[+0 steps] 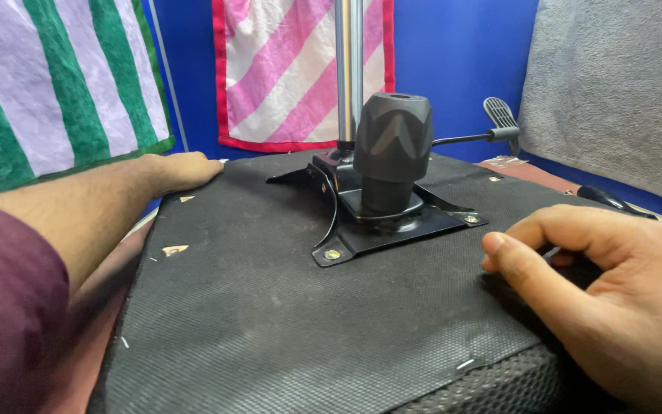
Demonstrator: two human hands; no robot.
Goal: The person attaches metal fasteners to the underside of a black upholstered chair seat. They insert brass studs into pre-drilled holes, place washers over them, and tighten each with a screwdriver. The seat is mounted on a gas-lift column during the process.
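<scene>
I see a chair seat [285,307] turned upside down, filling the middle of the view. Its underside is black rough cloth, tacked down at the edges. I think it is big and a bit heavy, stiff inside and soft at the rim, so the edges are the best place to hold it.

A black metal plate [392,226] is screwed on near the far side, with a fat black knob [392,138], a shiny pole [349,69] and a thin lever [492,136]. These look hard and strong.

My left hand [181,170] lies flat and open on the far left corner. My right hand [614,284] rests near the right edge, fingers curled. It may be pinching something small, but I cannot tell.
</scene>
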